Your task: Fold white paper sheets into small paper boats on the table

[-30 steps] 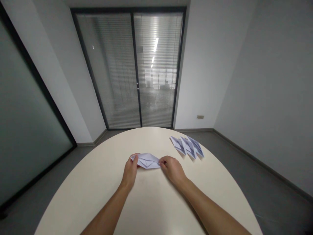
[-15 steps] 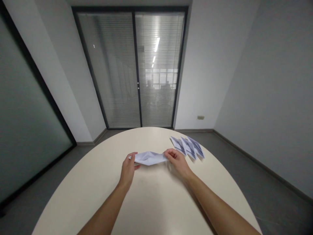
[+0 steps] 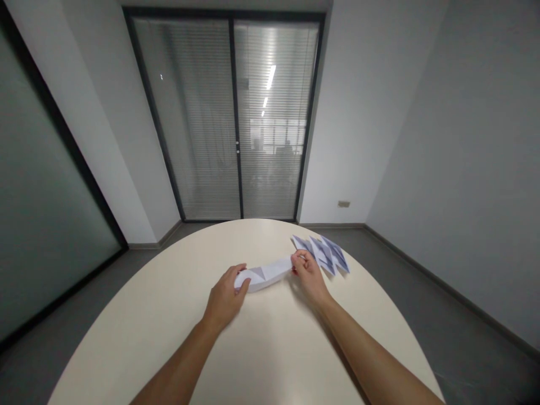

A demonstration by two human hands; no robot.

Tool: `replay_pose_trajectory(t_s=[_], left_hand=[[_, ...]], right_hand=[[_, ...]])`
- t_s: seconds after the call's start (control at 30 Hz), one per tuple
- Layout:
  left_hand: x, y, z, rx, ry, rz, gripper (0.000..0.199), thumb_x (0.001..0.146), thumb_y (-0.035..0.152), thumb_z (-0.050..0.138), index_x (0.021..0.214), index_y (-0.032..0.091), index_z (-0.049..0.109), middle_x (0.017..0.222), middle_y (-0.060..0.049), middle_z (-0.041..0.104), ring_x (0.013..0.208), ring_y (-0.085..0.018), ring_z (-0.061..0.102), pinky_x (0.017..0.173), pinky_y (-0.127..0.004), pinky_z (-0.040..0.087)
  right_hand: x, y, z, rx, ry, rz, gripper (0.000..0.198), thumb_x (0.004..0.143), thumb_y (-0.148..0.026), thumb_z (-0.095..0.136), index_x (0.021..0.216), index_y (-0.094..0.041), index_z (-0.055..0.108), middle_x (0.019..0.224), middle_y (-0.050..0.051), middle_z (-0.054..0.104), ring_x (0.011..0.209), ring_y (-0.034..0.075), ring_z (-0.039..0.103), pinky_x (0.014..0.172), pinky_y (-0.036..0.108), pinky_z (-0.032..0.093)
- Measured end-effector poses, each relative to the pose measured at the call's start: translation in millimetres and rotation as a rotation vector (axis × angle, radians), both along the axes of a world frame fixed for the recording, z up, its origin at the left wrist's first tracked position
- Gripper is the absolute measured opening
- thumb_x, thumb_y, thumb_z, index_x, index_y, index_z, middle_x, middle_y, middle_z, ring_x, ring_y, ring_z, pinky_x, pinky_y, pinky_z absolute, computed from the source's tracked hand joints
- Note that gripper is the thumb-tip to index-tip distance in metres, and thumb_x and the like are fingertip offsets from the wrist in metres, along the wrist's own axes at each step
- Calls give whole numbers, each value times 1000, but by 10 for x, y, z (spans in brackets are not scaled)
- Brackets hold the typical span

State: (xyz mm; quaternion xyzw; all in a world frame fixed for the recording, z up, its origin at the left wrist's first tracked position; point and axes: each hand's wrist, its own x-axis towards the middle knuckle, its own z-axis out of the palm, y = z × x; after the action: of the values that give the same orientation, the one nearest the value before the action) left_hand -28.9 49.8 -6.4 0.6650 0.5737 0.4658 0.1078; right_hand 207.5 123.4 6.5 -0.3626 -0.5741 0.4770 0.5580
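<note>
A folded strip of white paper (image 3: 272, 272) stretches between my two hands, just above the table. My left hand (image 3: 228, 293) grips its left end, thumb on the near side and fingers behind. The right end is pinched in my right hand (image 3: 307, 277), between thumb and fingertips. A crease with a shaded triangular flap shows near the paper's left half. Beyond my right hand lie three folded paper pieces (image 3: 324, 255), overlapping in a row; that hand partly covers the nearest one.
The round cream table (image 3: 139, 337) fills the lower middle. Past its far edge stand glass doors (image 3: 196, 124) with blinds and dark frames. A wall socket (image 3: 343, 204) sits low on the white wall at the right.
The paper has tilted, its right end now higher, and a different face with a flap shows. My left hand has shifted right along it; my right hand has moved slightly up and right.
</note>
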Motion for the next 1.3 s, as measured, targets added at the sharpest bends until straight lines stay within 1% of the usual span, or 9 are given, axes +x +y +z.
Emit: replay_pose_trajectory(t_s=[0.13, 0.37, 0.57, 0.7, 0.8, 0.93, 1.07, 1.2, 1.3], left_hand=[[-50, 26, -39, 59, 91, 25, 31, 92, 26, 53, 121, 21, 61, 116, -8, 67, 110, -24, 61, 97, -40, 49], [-63, 23, -3, 134, 254, -86, 23, 88, 9, 44, 88, 21, 64, 92, -6, 65, 94, -23, 58, 87, -39, 48], [-15, -2, 2, 78, 257, -135, 35, 86, 5, 43, 102, 22, 69, 97, -6, 63, 95, -21, 60, 88, -36, 49], [17, -26, 16, 10, 302, -168, 42, 82, 2, 45, 103, 23, 74, 96, -6, 61, 95, -21, 61, 88, -35, 50], [30, -37, 17, -12, 331, -174, 38, 81, 2, 47, 95, 23, 76, 95, -6, 62, 94, -22, 61, 91, -38, 50], [24, -45, -13, -15, 365, -180, 35, 81, 2, 48, 89, 23, 74, 92, -5, 64, 94, -22, 61, 110, -51, 37], [27, -56, -41, -33, 415, -154, 37, 79, 0, 46, 91, 24, 72, 92, -3, 65, 98, -22, 61, 116, -56, 27], [44, -47, -39, 28, 424, -110, 31, 79, 2, 47, 88, 22, 69, 91, -5, 64, 96, -23, 60, 111, -53, 34], [30, -16, -54, 51, 364, -43, 21, 86, 11, 49, 89, 21, 67, 92, -7, 62, 93, -24, 60, 96, -46, 48]], right_hand=[[23, 7, -18, 34, -7, 42, 40, 81, -62, 67, 88, -25, 51, 77, -2, 55, 75, 17, 56, 73, 30, 51], [28, -7, -74, 145, -366, 39, 34, 94, -49, 50, 87, -19, 67, 83, 5, 66, 81, 20, 58, 76, 32, 47], [46, -66, -38, 263, -711, -52, 25, 86, -27, 60, 106, -23, 76, 107, 8, 62, 86, 20, 61, 82, 33, 48], [78, -125, 22, 297, -889, -65, 35, 82, -13, 59, 110, -25, 76, 137, 9, 52, 116, 24, 58, 101, 36, 43], [81, -135, 12, 313, -990, -4, 48, 81, -7, 54, 123, -24, 71, 131, 10, 61, 121, 25, 56, 104, 36, 41], [62, -105, -28, 331, -1004, -9, 51, 79, -3, 52, 124, -21, 69, 119, 9, 69, 115, 23, 60, 102, 33, 42], [65, -92, -16, 324, -1000, -63, 37, 84, -7, 51, 110, -20, 74, 112, 9, 71, 106, 22, 64, 97, 31, 44], [71, -57, -24, 256, -918, -101, 21, 92, -26, 54, 97, -20, 74, 100, 9, 73, 99, 25, 64, 90, 35, 45], [42, -1, -90, 206, -630, 17, 28, 94, -43, 54, 94, -19, 69, 111, 12, 72, 105, 25, 63, 93, 36, 46]])
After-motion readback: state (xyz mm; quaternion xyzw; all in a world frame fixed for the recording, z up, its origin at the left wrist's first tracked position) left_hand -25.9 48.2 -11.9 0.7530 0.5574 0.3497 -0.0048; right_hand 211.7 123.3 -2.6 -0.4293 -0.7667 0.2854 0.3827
